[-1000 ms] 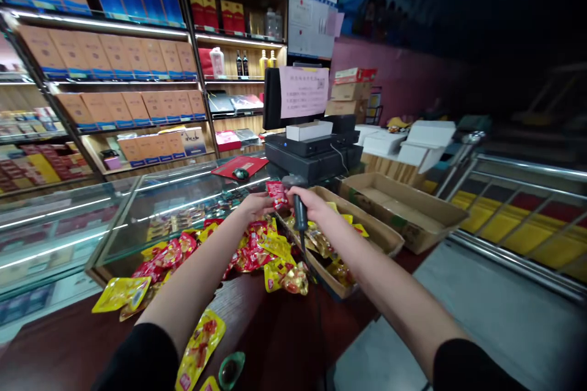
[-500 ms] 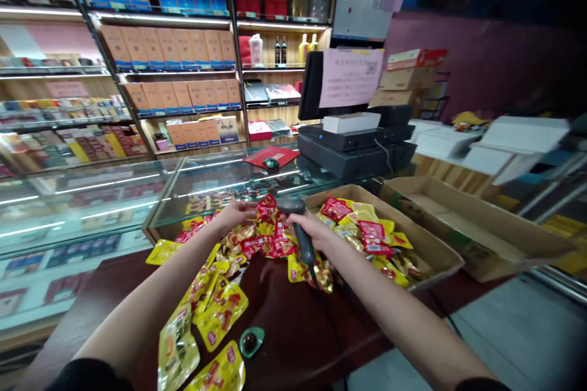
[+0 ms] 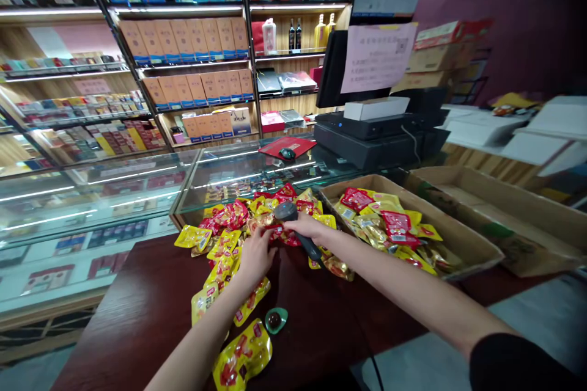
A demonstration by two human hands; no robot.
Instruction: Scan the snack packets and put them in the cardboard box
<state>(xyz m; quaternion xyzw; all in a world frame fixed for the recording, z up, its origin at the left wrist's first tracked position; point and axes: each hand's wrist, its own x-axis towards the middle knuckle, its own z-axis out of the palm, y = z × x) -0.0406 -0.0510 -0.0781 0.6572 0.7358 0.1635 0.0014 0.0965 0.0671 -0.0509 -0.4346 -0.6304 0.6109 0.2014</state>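
My right hand (image 3: pixel 306 227) is closed round the handle of a dark barcode scanner (image 3: pixel 287 212), whose head points away to the left over a heap of snack packets. My left hand (image 3: pixel 257 252) is just left of it, fingers bent onto a gold-and-red snack packet (image 3: pixel 262 220) at the near side of the heap; the fingertips partly hide the grip. Red packets (image 3: pixel 233 215) and yellow packets (image 3: pixel 194 236) surround both hands. Below my left forearm lies another yellow packet (image 3: pixel 245 354), beside a small green dish-like piece with a dark ball (image 3: pixel 276 320).
A cardboard box (image 3: pixel 477 256) holding packets stands to the right, with a second cardboard box (image 3: pixel 541 220) beyond it. Behind are a glass display counter (image 3: pixel 220 177), a monitor (image 3: pixel 332 70) and a mouse (image 3: pixel 287 153). The scanner's cable (image 3: pixel 376 372) crosses the dark red tabletop (image 3: pixel 119 311).
My left hand has come back from the far side of the heap towards me, onto a nearer packet. The scanner's head has turned further left. The whole view has shifted.
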